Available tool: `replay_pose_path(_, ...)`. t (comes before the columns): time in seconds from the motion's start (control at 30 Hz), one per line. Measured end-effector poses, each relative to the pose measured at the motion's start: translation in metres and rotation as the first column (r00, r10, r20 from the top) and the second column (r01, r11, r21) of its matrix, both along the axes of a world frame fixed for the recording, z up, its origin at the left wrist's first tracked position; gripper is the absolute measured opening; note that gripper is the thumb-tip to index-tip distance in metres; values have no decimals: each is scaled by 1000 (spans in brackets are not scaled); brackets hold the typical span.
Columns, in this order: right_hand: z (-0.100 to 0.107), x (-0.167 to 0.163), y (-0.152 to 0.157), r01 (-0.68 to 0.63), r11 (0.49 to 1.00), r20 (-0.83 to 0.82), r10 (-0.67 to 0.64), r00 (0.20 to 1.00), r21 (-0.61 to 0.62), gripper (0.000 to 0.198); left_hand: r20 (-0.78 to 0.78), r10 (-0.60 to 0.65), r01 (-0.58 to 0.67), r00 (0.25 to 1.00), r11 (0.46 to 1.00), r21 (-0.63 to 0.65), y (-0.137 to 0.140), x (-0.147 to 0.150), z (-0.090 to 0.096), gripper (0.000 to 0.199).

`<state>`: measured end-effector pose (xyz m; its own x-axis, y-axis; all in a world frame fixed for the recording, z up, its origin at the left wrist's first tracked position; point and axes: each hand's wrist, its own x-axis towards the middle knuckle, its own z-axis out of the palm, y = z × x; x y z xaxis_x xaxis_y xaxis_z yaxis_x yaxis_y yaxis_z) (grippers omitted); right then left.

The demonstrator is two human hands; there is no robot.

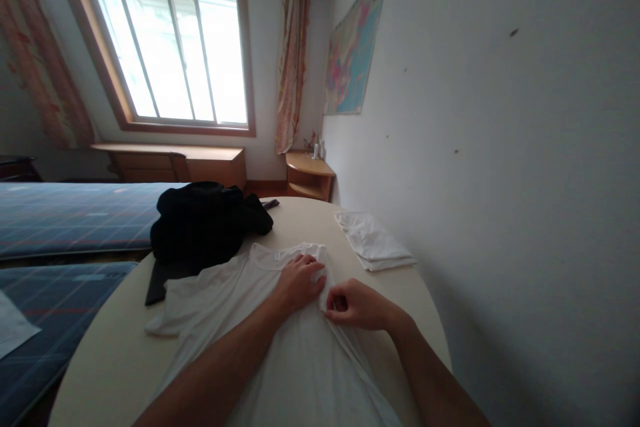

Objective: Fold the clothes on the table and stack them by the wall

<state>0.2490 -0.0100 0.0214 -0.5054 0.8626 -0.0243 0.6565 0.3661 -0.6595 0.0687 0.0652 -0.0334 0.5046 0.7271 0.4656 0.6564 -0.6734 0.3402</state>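
Observation:
A white T-shirt lies spread on the round cream table, its neckline at the far side and one sleeve out to the left. My left hand rests on the shirt just below the collar, palm down with the fingers extended. At the shirt's right edge, my right hand is curled, thumb and fingertips pinching the fabric near the shoulder. The right sleeve does not show spread out; that side looks folded in or bunched.
Black clothing is heaped at the table's back left, over a dark flat object. Folded white cloth lies at the back right, near the wall. Blue plaid mattresses stand to the left; a corner shelf is behind.

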Motion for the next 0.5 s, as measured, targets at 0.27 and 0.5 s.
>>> replay_pose_path(0.27,-4,-5,2,53,995,-71,-47,996,87,23,196,153,-138,969,987,-84,7,0,2,22)
replay_pose_path(0.5,-6,-23,1,78,987,-178,-53,983,140,26,282,328,-278,901,939,-203,16,-9,6,20)
